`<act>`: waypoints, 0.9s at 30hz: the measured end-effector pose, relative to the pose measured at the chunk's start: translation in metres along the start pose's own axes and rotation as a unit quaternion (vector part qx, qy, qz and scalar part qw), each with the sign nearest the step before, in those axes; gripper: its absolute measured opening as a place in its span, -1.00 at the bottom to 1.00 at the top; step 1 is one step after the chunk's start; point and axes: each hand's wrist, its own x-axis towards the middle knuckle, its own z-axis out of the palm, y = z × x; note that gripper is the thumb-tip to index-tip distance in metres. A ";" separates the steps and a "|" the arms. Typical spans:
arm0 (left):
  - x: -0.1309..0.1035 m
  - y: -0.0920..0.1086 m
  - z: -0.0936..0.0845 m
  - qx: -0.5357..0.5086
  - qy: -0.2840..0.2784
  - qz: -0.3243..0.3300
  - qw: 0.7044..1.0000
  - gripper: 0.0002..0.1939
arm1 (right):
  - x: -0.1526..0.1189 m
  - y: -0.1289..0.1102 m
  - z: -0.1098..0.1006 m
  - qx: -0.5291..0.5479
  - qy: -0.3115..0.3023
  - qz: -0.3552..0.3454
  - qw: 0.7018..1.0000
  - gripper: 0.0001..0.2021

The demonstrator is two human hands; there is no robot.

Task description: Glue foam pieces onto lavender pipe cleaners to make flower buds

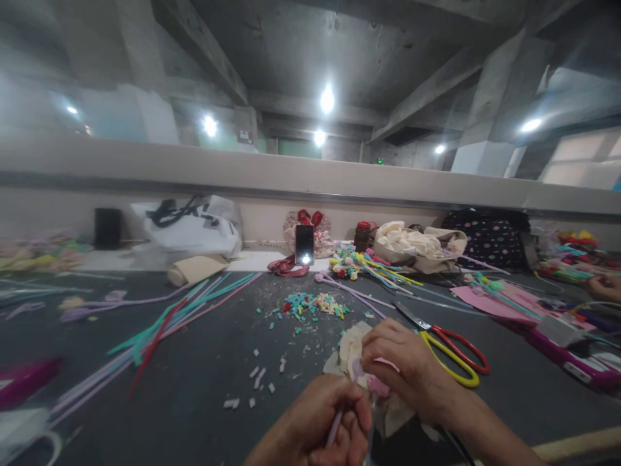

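In the head view, my left hand [330, 421] is closed around a thin lilac stem [334, 428] near the bottom centre. Just above and to the right, my right hand [400, 362] has its fingers bent over a cream and lilac fabric piece [354, 346]; what its fingertips pinch is hidden. A pink piece [378, 387] shows below the right hand's fingers. Scissors [453, 349] with one red and one yellow handle lie open to the right of my right hand.
Small teal and cream bits [310, 305] lie beyond the hands. Long coloured stems [179, 317] spread at left. A phone [305, 244] stands at the back near a cream cloth bundle [412, 244]. Magenta tools [567, 359] lie right. Another person's hand [604, 285] is at far right.
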 end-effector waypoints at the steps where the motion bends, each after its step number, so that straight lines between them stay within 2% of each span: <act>1: 0.000 0.000 0.001 -0.001 -0.003 -0.002 1.000 -0.78 | 0.000 0.000 -0.001 -0.001 0.002 -0.003 1.000 -0.85; 7: -0.003 0.000 0.006 -0.009 0.032 -0.003 0.999 -0.76 | -0.001 0.001 -0.001 -0.008 0.003 -0.006 1.000 -0.86; 16: -0.001 -0.002 0.002 0.006 0.032 -0.025 0.999 -0.77 | -0.001 0.003 0.001 -0.027 -0.015 -0.018 0.999 -0.82; 27: -0.005 0.003 0.007 0.032 0.023 -0.012 0.999 -0.77 | -0.003 0.005 0.001 -0.029 -0.027 -0.015 0.999 -0.85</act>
